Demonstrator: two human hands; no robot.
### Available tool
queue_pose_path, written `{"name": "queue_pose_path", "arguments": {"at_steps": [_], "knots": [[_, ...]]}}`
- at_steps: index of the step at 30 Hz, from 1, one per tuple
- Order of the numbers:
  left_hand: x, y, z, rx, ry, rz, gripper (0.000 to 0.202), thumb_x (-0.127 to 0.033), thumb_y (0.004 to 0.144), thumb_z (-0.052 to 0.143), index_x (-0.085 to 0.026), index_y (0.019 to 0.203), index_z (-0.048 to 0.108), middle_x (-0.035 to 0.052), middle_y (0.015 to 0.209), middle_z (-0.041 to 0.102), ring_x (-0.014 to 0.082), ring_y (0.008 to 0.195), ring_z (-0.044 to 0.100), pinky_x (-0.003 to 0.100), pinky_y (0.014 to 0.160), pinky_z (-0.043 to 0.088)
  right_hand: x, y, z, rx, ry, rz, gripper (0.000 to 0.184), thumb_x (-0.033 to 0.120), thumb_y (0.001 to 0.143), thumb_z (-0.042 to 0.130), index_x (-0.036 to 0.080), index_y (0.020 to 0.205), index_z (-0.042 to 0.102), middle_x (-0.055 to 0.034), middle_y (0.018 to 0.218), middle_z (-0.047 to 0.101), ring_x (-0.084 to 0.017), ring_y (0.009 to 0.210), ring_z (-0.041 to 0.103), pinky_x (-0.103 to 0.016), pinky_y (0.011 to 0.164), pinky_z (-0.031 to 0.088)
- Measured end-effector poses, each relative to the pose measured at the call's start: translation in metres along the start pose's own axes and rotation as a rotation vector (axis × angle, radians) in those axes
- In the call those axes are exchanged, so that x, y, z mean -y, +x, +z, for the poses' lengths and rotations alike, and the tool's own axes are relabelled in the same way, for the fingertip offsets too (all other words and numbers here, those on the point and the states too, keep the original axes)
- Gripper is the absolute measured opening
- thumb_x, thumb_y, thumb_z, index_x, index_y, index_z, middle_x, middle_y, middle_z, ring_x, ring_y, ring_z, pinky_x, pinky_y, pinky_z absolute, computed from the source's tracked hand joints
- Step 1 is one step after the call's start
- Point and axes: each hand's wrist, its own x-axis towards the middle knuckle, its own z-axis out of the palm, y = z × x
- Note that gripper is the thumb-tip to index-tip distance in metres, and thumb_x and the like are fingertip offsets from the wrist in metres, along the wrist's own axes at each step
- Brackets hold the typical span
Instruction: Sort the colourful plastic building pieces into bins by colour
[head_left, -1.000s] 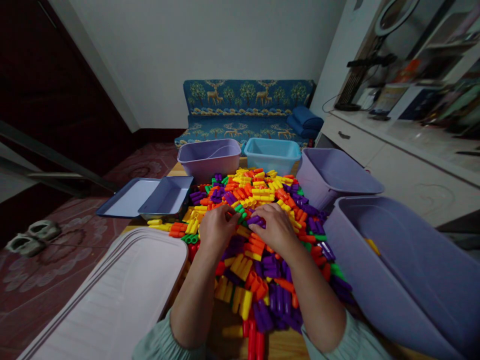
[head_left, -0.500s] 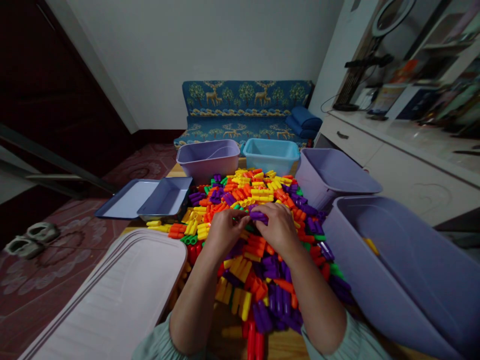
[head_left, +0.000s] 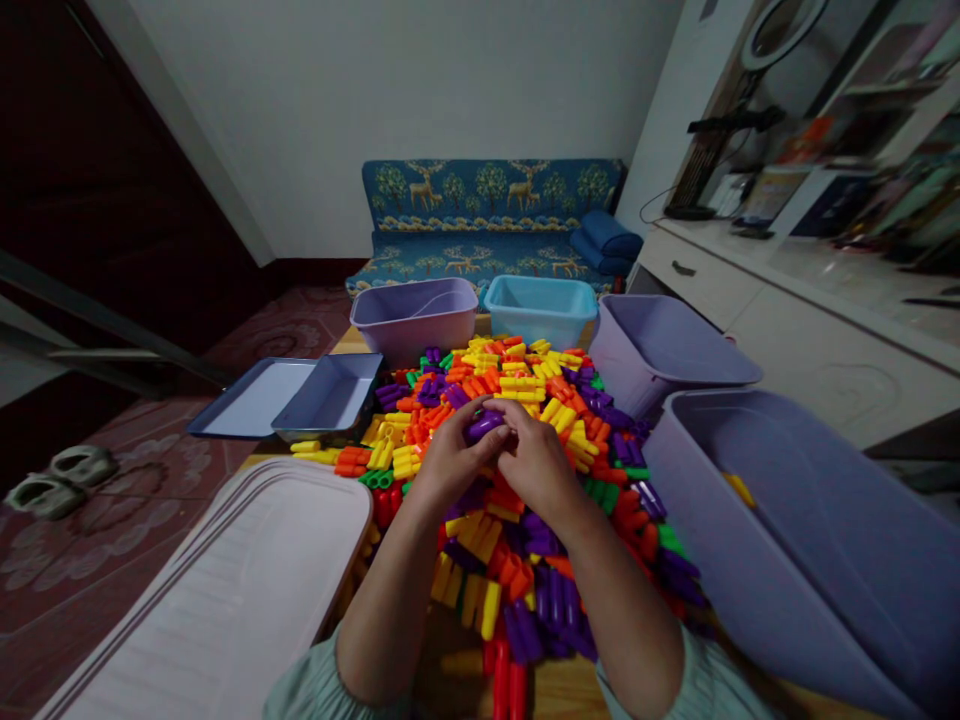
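A purple plastic building piece (head_left: 484, 427) is gripped between my two hands, just above the middle of a heap of such pieces. My left hand (head_left: 456, 452) closes round it from the left, its thumb lying along the near side. From the right, the bent fingers of my right hand (head_left: 534, 458) press against the same piece and partly cover it. Beneath and around both hands spread yellow pieces (head_left: 480, 537), orange pieces (head_left: 517, 575) and purple pieces (head_left: 559, 598), with some green and red ones among them.
Behind the heap stand a purple bin (head_left: 412, 320) and a light blue bin (head_left: 540, 310). Two larger purple bins (head_left: 637, 365) line the right side; the nearer bin (head_left: 787, 540) holds something yellow. Left are a shallow tin (head_left: 330, 395), its lid (head_left: 251, 397) and stacked pale lids (head_left: 247, 580).
Both hands have come closer together and shifted slightly left. The purple piece moved left with them, and my left fingers now wrap over it.
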Motion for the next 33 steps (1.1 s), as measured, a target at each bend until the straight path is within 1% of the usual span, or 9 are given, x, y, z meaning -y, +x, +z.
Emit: {"name": "queue_pose_path", "arguments": {"at_steps": [4, 8, 10, 14, 18, 20, 23, 27, 33], "knots": [[0.004, 0.002, -0.003, -0.040, 0.034, -0.016, 0.046, -0.040, 0.078, 0.066, -0.014, 0.116, 0.065, 0.0086, 0.106, 0.071, 0.0233, 0.097, 0.066, 0.031, 0.084, 0.052, 0.005, -0.001, 0.000, 0.042, 0.002, -0.045, 0.052, 0.005, 0.080, 0.048, 0.023, 0.129, 0.053, -0.0069, 0.114, 0.069, -0.021, 0.102, 0.067, -0.037, 0.092, 0.052], [0.005, 0.003, -0.006, -0.096, 0.004, -0.075, 0.050, -0.043, 0.073, 0.071, -0.014, 0.113, 0.066, 0.0088, 0.101, 0.071, 0.0215, 0.089, 0.067, 0.027, 0.075, 0.053, 0.007, -0.002, 0.001, 0.050, 0.065, -0.067, 0.058, 0.002, 0.077, 0.047, 0.024, 0.130, 0.051, -0.0067, 0.117, 0.068, -0.019, 0.104, 0.066, -0.036, 0.095, 0.050], [0.004, 0.004, -0.007, -0.122, -0.015, -0.112, 0.052, -0.043, 0.070, 0.073, -0.013, 0.112, 0.067, 0.0088, 0.097, 0.071, 0.0196, 0.083, 0.066, 0.025, 0.070, 0.052, 0.006, -0.002, 0.001, 0.041, 0.102, -0.043, 0.057, 0.002, 0.077, 0.046, 0.024, 0.129, 0.051, -0.0063, 0.113, 0.069, -0.017, 0.096, 0.068, -0.034, 0.090, 0.052], [0.001, 0.004, -0.014, -0.245, -0.026, -0.164, 0.049, -0.042, 0.068, 0.074, -0.013, 0.107, 0.068, 0.0061, 0.085, 0.070, 0.0131, 0.064, 0.062, 0.020, 0.056, 0.048, -0.002, 0.000, -0.004, -0.035, 0.106, 0.049, 0.047, 0.009, 0.081, 0.050, 0.024, 0.126, 0.052, -0.0039, 0.102, 0.072, -0.013, 0.075, 0.069, -0.029, 0.078, 0.054], [-0.001, 0.003, -0.025, -0.346, -0.021, -0.205, 0.033, -0.045, 0.072, 0.066, -0.013, 0.079, 0.066, -0.0014, 0.054, 0.057, 0.0078, 0.040, 0.044, 0.019, 0.039, 0.034, -0.010, 0.001, -0.015, -0.011, -0.097, 0.115, 0.026, 0.014, 0.080, 0.058, 0.022, 0.103, 0.065, -0.0016, 0.091, 0.073, -0.015, 0.075, 0.068, -0.028, 0.073, 0.052], [-0.001, 0.002, -0.030, -0.346, -0.012, -0.198, 0.034, -0.048, 0.074, 0.064, -0.015, 0.066, 0.060, -0.0028, 0.048, 0.052, 0.0076, 0.037, 0.040, 0.020, 0.037, 0.030, -0.010, 0.000, -0.018, 0.086, -0.235, 0.140, 0.020, 0.017, 0.077, 0.063, 0.021, 0.096, 0.068, -0.0027, 0.088, 0.073, -0.018, 0.079, 0.068, -0.029, 0.073, 0.051], [-0.001, 0.001, -0.033, -0.316, 0.049, -0.212, 0.038, -0.052, 0.074, 0.063, -0.016, 0.063, 0.058, -0.0035, 0.045, 0.050, 0.0088, 0.037, 0.041, 0.020, 0.037, 0.030, -0.004, -0.002, -0.017, 0.193, -0.429, 0.143, 0.027, 0.019, 0.076, 0.065, 0.021, 0.103, 0.068, -0.0055, 0.097, 0.073, -0.022, 0.089, 0.068, -0.032, 0.079, 0.050], [-0.004, 0.000, -0.033, -0.251, 0.156, -0.255, 0.038, -0.052, 0.075, 0.061, -0.016, 0.063, 0.059, -0.0025, 0.045, 0.053, 0.0107, 0.038, 0.045, 0.021, 0.038, 0.031, 0.003, -0.005, -0.008, 0.226, -0.602, 0.117, 0.034, 0.014, 0.079, 0.059, 0.021, 0.111, 0.065, -0.0079, 0.109, 0.071, -0.024, 0.103, 0.064, -0.033, 0.087, 0.047], [-0.005, 0.000, -0.032, -0.224, 0.301, -0.226, 0.038, -0.051, 0.077, 0.061, -0.014, 0.074, 0.068, -0.0010, 0.048, 0.057, 0.0112, 0.040, 0.048, 0.020, 0.040, 0.032, 0.002, -0.007, 0.000, 0.227, -0.704, 0.115, 0.018, 0.018, 0.079, 0.059, 0.019, 0.094, 0.067, -0.0078, 0.098, 0.070, -0.023, 0.101, 0.063, -0.030, 0.082, 0.046]]}}
